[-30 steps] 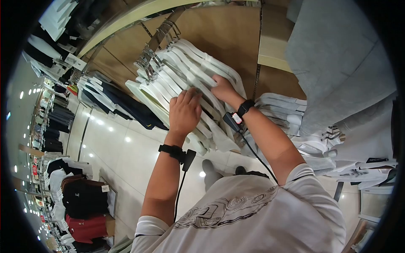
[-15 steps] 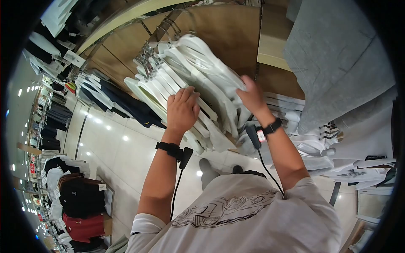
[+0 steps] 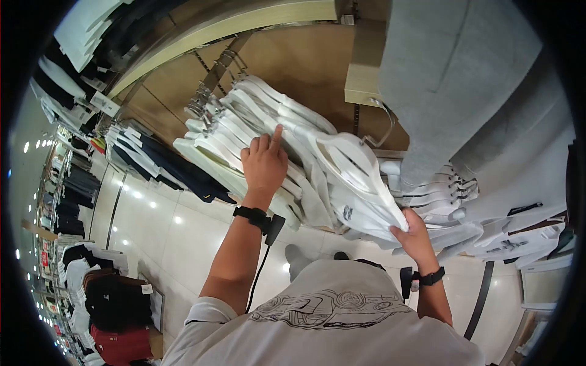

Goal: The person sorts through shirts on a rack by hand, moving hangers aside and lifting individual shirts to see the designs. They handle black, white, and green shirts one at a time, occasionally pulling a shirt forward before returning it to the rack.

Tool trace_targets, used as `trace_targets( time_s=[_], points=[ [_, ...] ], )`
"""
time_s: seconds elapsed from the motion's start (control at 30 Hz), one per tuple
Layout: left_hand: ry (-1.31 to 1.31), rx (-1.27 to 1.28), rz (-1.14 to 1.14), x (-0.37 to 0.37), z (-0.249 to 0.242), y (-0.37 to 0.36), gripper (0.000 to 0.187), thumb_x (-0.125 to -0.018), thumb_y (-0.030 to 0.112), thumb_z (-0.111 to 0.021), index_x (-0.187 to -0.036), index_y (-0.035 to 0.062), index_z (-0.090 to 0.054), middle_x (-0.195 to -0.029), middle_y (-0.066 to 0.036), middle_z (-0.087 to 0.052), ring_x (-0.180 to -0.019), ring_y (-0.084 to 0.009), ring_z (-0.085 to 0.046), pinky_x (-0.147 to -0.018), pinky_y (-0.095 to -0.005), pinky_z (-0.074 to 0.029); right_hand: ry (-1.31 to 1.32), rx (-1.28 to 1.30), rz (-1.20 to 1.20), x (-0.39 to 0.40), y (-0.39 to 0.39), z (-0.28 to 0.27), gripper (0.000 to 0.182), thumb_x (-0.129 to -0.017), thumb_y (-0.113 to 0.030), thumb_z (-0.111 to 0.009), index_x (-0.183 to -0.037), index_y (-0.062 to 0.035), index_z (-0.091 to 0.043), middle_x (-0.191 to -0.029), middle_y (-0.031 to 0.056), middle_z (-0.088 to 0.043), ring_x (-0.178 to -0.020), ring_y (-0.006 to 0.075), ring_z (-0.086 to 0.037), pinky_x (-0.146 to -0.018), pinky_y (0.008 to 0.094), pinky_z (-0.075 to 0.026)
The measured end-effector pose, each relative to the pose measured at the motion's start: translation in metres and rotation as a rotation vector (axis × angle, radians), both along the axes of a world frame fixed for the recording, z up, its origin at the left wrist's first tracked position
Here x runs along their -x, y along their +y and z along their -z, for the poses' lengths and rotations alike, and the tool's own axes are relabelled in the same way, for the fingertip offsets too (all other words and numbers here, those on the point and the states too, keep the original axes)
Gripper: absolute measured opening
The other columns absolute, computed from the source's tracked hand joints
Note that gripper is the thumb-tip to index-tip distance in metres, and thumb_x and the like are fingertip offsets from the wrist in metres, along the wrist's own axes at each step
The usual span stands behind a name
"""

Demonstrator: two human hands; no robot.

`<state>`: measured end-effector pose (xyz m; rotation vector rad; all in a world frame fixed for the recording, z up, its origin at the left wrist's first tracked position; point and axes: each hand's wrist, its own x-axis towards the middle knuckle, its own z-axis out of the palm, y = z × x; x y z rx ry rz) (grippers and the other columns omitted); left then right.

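Note:
My right hand (image 3: 416, 235) pinches the lower end of a white hanger (image 3: 388, 183) bearing a white shirt (image 3: 360, 215) with a small dark print. That hanger lies tilted, its metal hook clear of the rail and near the wooden shelf edge. My left hand (image 3: 265, 166) rests against the row of white hangers with shirts (image 3: 244, 119) on the rail (image 3: 221, 66). Its index finger is stretched out; the other fingers lie bent over the hangers, with nothing visibly gripped.
Grey garments (image 3: 452, 91) hang close on the right, above more white shirts on hangers (image 3: 436, 189). Dark trousers (image 3: 177, 160) hang left of the rail. A wooden shelf end (image 3: 366, 85) juts out above. Folded black clothes (image 3: 116, 293) are stacked at lower left.
My right hand has moved down and to the right, drawing the front hanger and its shirt off the rail. My left hand stays nearly in place, its index finger now extended.

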<state>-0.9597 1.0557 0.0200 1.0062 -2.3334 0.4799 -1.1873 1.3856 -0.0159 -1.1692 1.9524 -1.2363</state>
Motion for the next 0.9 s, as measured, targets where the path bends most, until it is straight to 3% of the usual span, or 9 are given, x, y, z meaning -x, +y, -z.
trace_targets(
  time_s=[0.13,0.27,0.43,0.57,0.67,0.77,0.9],
  points=[
    [-0.006,0.036,-0.026,0.002,-0.001,0.002,0.054,-0.088,0.023,-0.064,-0.142,0.0154,-0.061,-0.107,-0.003,-0.064,-0.106,-0.0215,-0.058,-0.085,-0.0407,-0.04,0.128,-0.047,-0.089,0.015,0.048,-0.02,0.023,-0.078,0.001,-0.071,-0.096,0.0003,-0.056,-0.087,0.0145,-0.056,-0.082,0.0322,-0.055,-0.079,0.0371,-0.048],
    [-0.012,0.058,-0.029,-0.001,0.006,-0.004,0.055,-0.088,0.022,-0.065,-0.143,0.0156,-0.061,-0.106,-0.002,-0.063,-0.104,-0.0222,-0.057,-0.083,-0.0401,-0.04,0.087,-0.141,-0.157,0.033,0.085,-0.032,0.024,-0.075,0.004,-0.068,-0.096,0.0001,-0.057,-0.088,0.0149,-0.057,-0.085,0.0336,-0.058,-0.079,0.0374,-0.047],
    [-0.078,0.0,-0.107,0.0,0.003,-0.004,0.056,-0.09,0.027,-0.067,-0.144,0.0161,-0.059,-0.105,-0.002,-0.064,-0.104,-0.0224,-0.057,-0.083,-0.0407,-0.039,0.065,-0.177,-0.195,0.043,0.11,-0.059,0.019,-0.072,0.006,-0.067,-0.088,0.0001,-0.057,-0.081,0.0124,-0.056,-0.077,0.03,-0.056,-0.074,0.035,-0.046],
    [-0.097,-0.112,-0.192,0.006,-0.003,0.001,0.062,-0.09,0.039,-0.071,-0.147,0.0202,-0.056,-0.103,-0.004,-0.065,-0.104,-0.0243,-0.058,-0.083,-0.0421,-0.041,0.07,-0.134,-0.141,0.037,0.105,-0.072,0.02,-0.07,0.006,-0.065,-0.088,0.0004,-0.058,-0.08,0.0123,-0.056,-0.076,0.03,-0.056,-0.072,0.0351,-0.045],
    [-0.031,-0.087,-0.196,0.01,0.001,-0.001,0.067,-0.089,0.044,-0.072,-0.148,0.0175,-0.053,-0.105,-0.005,-0.066,-0.105,-0.0247,-0.059,-0.084,-0.0422,-0.041,0.141,-0.136,-0.193,0.035,0.094,-0.069,0.02,-0.071,0.006,-0.069,-0.086,-0.0007,-0.057,-0.081,0.0098,-0.058,-0.076,0.0264,-0.057,-0.071,0.0347,-0.045],
    [0.003,-0.083,-0.175,0.011,0.002,0.0,0.067,-0.09,0.044,-0.07,-0.146,0.0102,-0.053,-0.108,-0.004,-0.066,-0.106,-0.0232,-0.059,-0.085,-0.0423,-0.039,0.202,-0.14,-0.21,0.036,0.08,-0.064,0.021,-0.07,0.006,-0.068,-0.087,0.0001,-0.058,-0.081,0.0125,-0.058,-0.076,0.0301,-0.057,-0.071,0.0362,-0.046],
    [0.027,-0.099,-0.151,0.008,-0.001,0.0,0.059,-0.091,0.038,-0.07,-0.14,0.0086,-0.056,-0.108,-0.005,-0.067,-0.107,-0.0238,-0.059,-0.085,-0.0426,-0.04,0.263,-0.061,-0.206,0.032,0.05,-0.06,0.023,-0.069,0.006,-0.068,-0.09,0.0013,-0.059,-0.082,0.016,-0.059,-0.078,0.0352,-0.059,-0.072,0.0377,-0.047]
  ],
)
